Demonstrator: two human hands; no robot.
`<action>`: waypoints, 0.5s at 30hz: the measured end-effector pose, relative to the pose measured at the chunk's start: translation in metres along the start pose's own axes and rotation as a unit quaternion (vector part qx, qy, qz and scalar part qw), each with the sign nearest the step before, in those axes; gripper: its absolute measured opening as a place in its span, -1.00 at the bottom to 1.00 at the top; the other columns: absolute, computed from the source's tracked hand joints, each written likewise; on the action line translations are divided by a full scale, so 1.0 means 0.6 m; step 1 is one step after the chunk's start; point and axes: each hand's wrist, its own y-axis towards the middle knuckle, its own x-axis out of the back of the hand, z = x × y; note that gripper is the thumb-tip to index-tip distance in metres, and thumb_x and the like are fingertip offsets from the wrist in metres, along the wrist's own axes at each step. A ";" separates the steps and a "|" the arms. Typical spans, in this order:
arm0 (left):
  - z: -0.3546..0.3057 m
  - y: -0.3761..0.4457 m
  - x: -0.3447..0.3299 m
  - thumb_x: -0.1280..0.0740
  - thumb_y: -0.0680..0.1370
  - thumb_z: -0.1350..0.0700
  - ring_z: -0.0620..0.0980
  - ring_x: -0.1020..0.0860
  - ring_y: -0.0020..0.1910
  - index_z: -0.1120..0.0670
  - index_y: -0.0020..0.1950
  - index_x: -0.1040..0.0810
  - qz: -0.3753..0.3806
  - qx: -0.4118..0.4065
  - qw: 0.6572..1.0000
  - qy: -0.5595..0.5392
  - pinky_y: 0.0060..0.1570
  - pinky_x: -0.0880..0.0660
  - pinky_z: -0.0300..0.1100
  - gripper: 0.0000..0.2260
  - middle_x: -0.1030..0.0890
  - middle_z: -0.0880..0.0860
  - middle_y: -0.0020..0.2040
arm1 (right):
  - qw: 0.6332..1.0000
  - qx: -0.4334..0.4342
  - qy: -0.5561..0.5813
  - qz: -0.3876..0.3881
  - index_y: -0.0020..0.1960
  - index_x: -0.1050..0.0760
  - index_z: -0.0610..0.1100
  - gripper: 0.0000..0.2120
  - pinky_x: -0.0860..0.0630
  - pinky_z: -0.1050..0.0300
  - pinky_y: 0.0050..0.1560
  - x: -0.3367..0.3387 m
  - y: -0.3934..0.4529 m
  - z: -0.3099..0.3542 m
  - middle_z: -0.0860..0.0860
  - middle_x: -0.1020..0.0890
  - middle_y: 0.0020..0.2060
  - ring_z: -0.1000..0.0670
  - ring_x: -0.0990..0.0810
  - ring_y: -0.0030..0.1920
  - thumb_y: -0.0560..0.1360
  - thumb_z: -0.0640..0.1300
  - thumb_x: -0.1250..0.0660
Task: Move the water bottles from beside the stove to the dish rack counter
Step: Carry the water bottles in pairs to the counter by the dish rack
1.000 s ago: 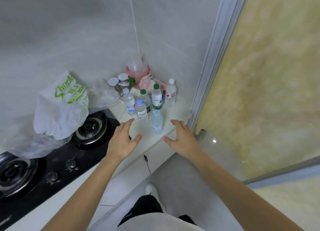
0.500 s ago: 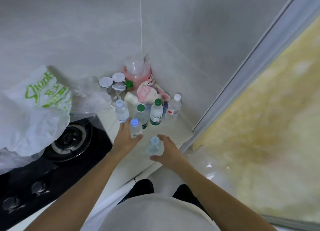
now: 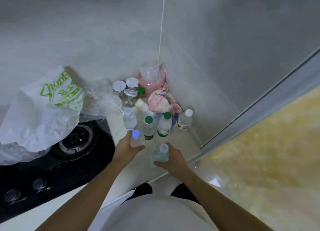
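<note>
A white plastic bag [image 3: 39, 113] on the left, lying partly over the stove, carries green lettering that reads "Shopp", cut off by a fold, with smaller green characters beneath it too blurred to read. The water bottles farther right have green-and-white labels and one red-and-white label, but no words on them can be made out. No other text is legible.

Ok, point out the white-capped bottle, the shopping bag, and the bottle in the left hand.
white-capped bottle [image 3: 185, 120], head view, on its clear body.
shopping bag [image 3: 43, 109], head view, on its white front.
bottle in the left hand [image 3: 136, 134], head view, on its blue cap.
</note>
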 end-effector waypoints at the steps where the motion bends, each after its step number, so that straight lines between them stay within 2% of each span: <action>1: -0.005 -0.008 0.005 -0.63 0.39 -0.02 -0.08 -0.67 0.09 -0.22 0.41 -0.47 -0.018 0.003 1.000 -0.009 0.13 -0.62 -0.02 -0.36 -0.71 -0.18 0.12 | 1.000 0.004 0.024 -0.008 0.14 -0.53 0.02 -0.47 -0.48 0.29 -0.08 0.010 0.001 0.003 0.18 -0.67 -0.04 0.19 -0.62 -0.08 0.28 0.04 -0.68; 3: -0.020 -0.029 0.019 -0.66 0.37 0.04 -0.19 -0.68 -0.01 -0.14 0.30 -0.56 -0.056 0.011 0.998 -0.035 0.07 -0.62 -0.11 -0.45 -0.73 -0.16 0.05 | 0.997 0.019 0.073 -0.017 0.12 -0.58 0.00 -0.50 -0.59 0.20 -0.03 0.031 0.005 0.015 0.14 -0.72 -0.05 0.20 -0.67 -0.05 0.27 0.03 -0.68; 5: -0.045 -0.053 0.038 -0.67 0.37 0.12 -0.23 -0.68 -0.05 -0.04 0.22 -0.60 -0.088 0.018 0.994 -0.057 0.00 -0.56 -0.22 -0.52 -0.73 -0.13 0.02 | 0.992 0.042 0.116 -0.003 0.12 -0.61 0.00 -0.54 -0.67 -0.02 0.08 0.057 0.011 0.041 0.09 -0.75 -0.03 0.08 -0.72 0.00 0.28 0.03 -0.66; 6: -0.061 -0.067 0.050 -0.67 0.37 0.14 -0.23 -0.68 -0.06 -0.01 0.21 -0.60 -0.102 0.018 0.992 -0.071 -0.01 -0.54 -0.25 -0.53 -0.73 -0.12 0.02 | 0.989 0.060 0.133 0.011 0.14 -0.62 -0.01 -0.55 -0.67 -0.07 0.12 0.070 0.013 0.058 0.06 -0.76 0.00 0.03 -0.74 0.03 0.31 -0.01 -0.66; 7: -0.077 -0.082 0.062 -0.66 0.38 0.17 -0.22 -0.69 -0.06 0.01 0.21 -0.60 -0.116 0.014 0.989 -0.085 -0.01 -0.54 -0.26 -0.54 -0.74 -0.09 0.02 | 0.985 0.081 0.149 0.021 0.15 -0.63 -0.04 -0.57 -0.67 -0.06 0.13 0.082 0.015 0.077 0.04 -0.76 0.01 0.00 -0.74 0.05 0.33 -0.08 -0.67; 10: -0.130 -0.146 0.096 -0.62 0.43 0.22 -0.13 -0.71 0.00 0.07 0.23 -0.60 -0.168 0.005 0.977 -0.132 -0.01 -0.58 -0.31 -0.59 -0.75 -0.04 0.04 | 0.972 0.134 0.185 0.058 0.15 -0.63 -0.14 -0.61 -0.64 0.14 0.02 0.113 0.013 0.139 0.00 -0.77 0.01 0.02 -0.74 0.03 0.37 -0.23 -0.66; 12: -0.165 -0.196 0.113 -0.59 0.47 0.22 -0.13 -0.72 0.00 0.08 0.23 -0.60 -0.207 0.002 0.965 -0.159 -0.03 -0.59 -0.32 -0.63 -0.76 -0.07 0.03 | 0.963 0.167 0.195 0.086 0.10 -0.65 -0.14 -0.63 -0.59 0.22 -0.06 0.126 0.002 0.185 0.01 -0.77 -0.04 0.07 -0.74 -0.03 0.35 -0.18 -0.66; 15: -0.202 -0.279 0.134 -0.56 0.50 0.21 -0.13 -0.72 0.01 0.10 0.23 -0.61 -0.270 0.002 0.942 -0.201 -0.04 -0.58 -0.31 -0.67 -0.77 -0.06 0.02 | 0.947 0.207 0.205 0.134 0.07 -0.65 -0.12 -0.67 -0.64 0.17 -0.09 0.126 -0.028 0.246 0.03 -0.78 -0.07 0.05 -0.76 -0.04 0.36 -0.17 -0.66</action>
